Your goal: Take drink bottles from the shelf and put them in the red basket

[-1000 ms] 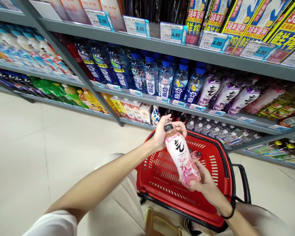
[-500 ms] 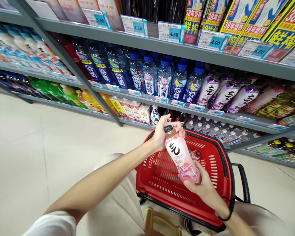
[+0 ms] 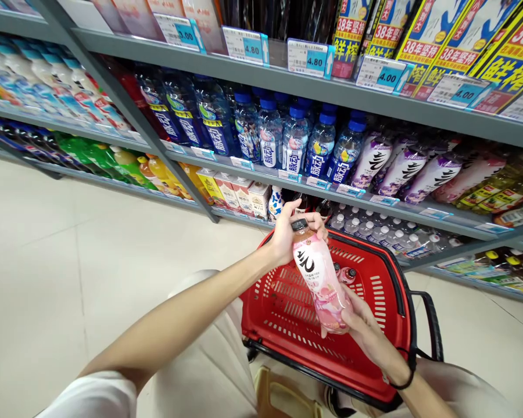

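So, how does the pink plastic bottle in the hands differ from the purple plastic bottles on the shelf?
The pink plastic bottle is held tilted, left hand at its cap, right hand at its base; the purple plastic bottles sit untouched on the grey shelf. Its label is pink, theirs purple. Both bear the same black brush mark.

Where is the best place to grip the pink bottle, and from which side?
Grip the pink bottle round its middle, coming from above: it is tilted, the left hand covers its cap, the right hand cups its base, and only the middle is bare.
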A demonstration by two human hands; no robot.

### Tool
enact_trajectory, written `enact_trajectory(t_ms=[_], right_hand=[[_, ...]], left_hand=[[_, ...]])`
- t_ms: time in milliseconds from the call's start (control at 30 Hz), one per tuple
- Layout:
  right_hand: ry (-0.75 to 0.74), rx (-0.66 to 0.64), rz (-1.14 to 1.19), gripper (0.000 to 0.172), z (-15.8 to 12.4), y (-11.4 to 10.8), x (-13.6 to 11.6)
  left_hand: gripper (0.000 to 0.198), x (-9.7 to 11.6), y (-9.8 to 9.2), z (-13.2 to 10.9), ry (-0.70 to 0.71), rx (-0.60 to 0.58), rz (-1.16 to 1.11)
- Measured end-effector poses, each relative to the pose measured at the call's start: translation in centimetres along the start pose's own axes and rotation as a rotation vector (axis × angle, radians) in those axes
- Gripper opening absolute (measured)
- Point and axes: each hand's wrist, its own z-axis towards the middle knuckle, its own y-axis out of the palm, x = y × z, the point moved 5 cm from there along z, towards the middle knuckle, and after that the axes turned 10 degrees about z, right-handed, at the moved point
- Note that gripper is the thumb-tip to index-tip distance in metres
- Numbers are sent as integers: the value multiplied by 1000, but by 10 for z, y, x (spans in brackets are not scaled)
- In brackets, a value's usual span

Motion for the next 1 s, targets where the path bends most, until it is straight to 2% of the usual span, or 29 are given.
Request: enact_trajectory(t_ms=[133,233,500,667,833,1000], right_hand=[[29,24,103,71,6,5,1],[-5,55,68,68,9,9,-4],[-150,32,-191,61,11,15,-12],[-164,-26,-275,61,14,17,-10],[-185,38,-347,72,16,8,-8],[-224,57,-539,68,13,12,-15]], left_hand=[[58,3,-1,-2,15,25,17],[59,3,-2,-1,16,24,28],[60,2,-1,-1,18,16,70],[60,0,0,-1,7,-11,74],[60,2,3,-2,5,-22,73],[60,1,4,-2,-2,-21,82]])
